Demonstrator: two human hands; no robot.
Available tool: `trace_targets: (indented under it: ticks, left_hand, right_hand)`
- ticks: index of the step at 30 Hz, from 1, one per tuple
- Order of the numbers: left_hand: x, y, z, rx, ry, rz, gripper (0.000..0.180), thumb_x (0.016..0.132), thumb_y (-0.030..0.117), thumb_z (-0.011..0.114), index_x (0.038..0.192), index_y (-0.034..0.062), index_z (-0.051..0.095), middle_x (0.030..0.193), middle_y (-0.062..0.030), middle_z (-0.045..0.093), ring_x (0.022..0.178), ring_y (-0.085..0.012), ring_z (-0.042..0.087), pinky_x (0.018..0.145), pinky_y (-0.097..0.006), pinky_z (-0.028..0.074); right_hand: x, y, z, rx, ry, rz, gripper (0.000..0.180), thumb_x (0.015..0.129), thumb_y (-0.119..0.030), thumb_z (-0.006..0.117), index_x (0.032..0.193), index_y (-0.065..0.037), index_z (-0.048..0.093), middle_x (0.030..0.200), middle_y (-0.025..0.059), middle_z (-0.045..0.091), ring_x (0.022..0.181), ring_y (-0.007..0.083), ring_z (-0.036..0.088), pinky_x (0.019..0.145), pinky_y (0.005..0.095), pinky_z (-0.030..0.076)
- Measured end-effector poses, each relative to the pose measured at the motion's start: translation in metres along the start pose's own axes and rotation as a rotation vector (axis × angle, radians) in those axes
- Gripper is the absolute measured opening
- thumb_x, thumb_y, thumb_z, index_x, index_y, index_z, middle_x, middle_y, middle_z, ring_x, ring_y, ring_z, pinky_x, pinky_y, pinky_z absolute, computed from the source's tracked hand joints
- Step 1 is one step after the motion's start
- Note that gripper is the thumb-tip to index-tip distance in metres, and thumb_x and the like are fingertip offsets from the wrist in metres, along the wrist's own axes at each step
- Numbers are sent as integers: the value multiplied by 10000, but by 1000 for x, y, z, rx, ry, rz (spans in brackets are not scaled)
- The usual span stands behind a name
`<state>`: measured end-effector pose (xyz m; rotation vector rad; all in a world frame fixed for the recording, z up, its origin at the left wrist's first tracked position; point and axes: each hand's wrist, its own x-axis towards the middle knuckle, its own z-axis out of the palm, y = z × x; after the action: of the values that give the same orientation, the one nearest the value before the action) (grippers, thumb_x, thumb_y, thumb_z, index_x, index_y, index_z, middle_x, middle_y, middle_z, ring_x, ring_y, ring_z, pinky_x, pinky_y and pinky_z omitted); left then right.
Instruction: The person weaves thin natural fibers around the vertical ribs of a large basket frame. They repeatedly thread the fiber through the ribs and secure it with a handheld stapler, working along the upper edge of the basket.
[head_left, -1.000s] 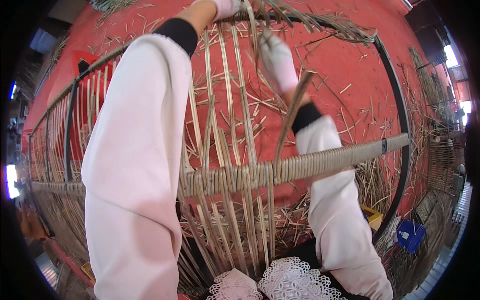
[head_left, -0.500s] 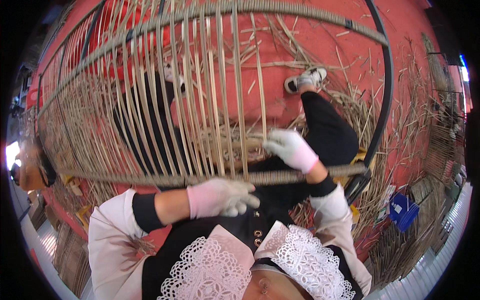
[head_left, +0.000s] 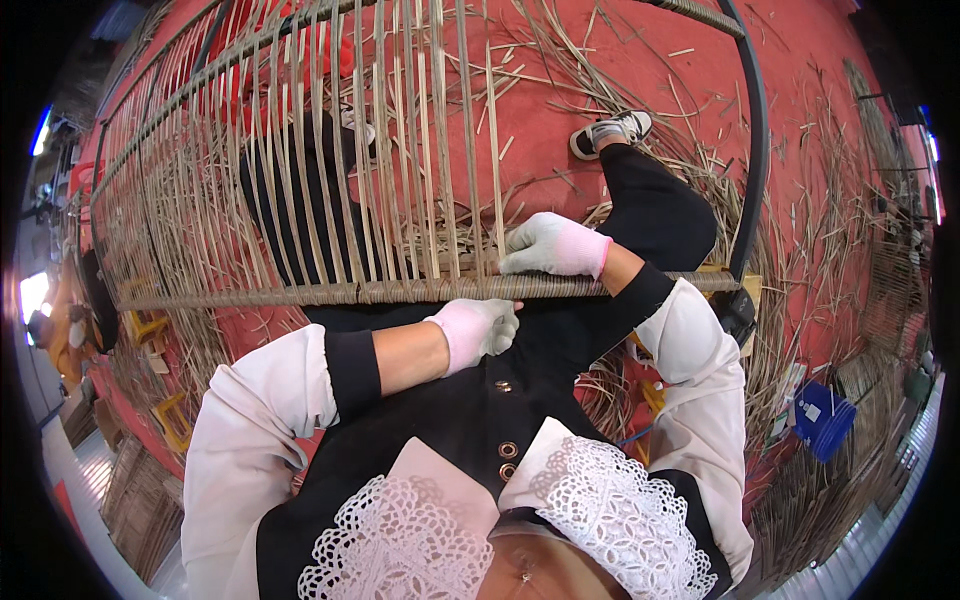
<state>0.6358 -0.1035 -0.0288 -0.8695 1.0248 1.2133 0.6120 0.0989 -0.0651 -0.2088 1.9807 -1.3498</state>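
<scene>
A dark frame (head_left: 756, 140) lies across my lap, its near bar (head_left: 410, 291) wrapped in tan strips. Many flat strips run from that bar toward the far bar, side by side. My right hand (head_left: 556, 246), in a white glove with a pink cuff, is closed at the lower end of the rightmost strip (head_left: 494, 150), just above the near bar. Below the bar, my gloved left hand (head_left: 476, 332) has its fingers curled close to the bar's underside. Whatever the left fingers hold is hidden; one bare fingertip shows.
Loose strips (head_left: 690, 170) litter the red floor (head_left: 560, 90) beyond and right of the frame. A blue object (head_left: 824, 420) rests at the right. Yellow supports (head_left: 174, 420) stand at the left. My shoe (head_left: 610, 134) is beyond the bar.
My right hand has come down the rightmost strip to the near bar. The left hand has shifted right and curled its fingers under the bar. The near bar appears higher in view.
</scene>
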Motion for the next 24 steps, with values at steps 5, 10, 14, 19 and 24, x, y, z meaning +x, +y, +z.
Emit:
trace_targets:
  ticks: [5, 10, 14, 19, 24]
  left_hand:
    - [-70, 48, 7, 21, -113, -96, 172, 1047, 185, 469, 1080, 44, 562, 645, 99, 394, 456, -17, 283, 422, -188, 222]
    - [-99, 135, 35, 218, -73, 162, 151, 1035, 187, 481, 1041, 64, 568, 608, 114, 349, 432, -10, 259, 375, -215, 198]
    - [-101, 170, 48, 320, -143, 142, 165, 1017, 194, 530, 1032, 51, 611, 610, 96, 429, 422, -20, 293, 390, -208, 221]
    - [-105, 246, 63, 1323, -289, 398, 216, 1003, 216, 555, 1124, 56, 636, 708, 1, 621, 461, -99, 498, 447, -251, 418]
    - [-74, 362, 66, 1440, 772, 2122, 257, 993, 291, 521, 1135, 105, 628, 799, -153, 700, 734, -379, 675, 664, -477, 527]
  right_hand:
    - [-11, -2, -4, 240, 338, -81, 437, 896, -272, 695, 1220, 10, 616, 831, 82, 703, 680, 133, 657, 654, 303, 538]
    - [-22, -21, -13, 347, 227, -45, 725, 775, -169, 819, 1343, 14, 406, 812, 41, 623, 753, 107, 617, 673, 271, 511]
    - [-23, -29, -19, 236, 164, -160, 521, 797, -143, 795, 1235, -9, 547, 939, 39, 641, 846, 134, 625, 778, 305, 519]
    - [-15, -21, -8, 394, -24, -2, 271, 938, -267, 673, 894, -2, 706, 650, 36, 629, 584, 115, 565, 608, 302, 497]
    - [6, -46, -37, 263, -30, 67, 345, 991, -310, 574, 894, -6, 705, 713, 100, 675, 661, 165, 663, 629, 339, 527]
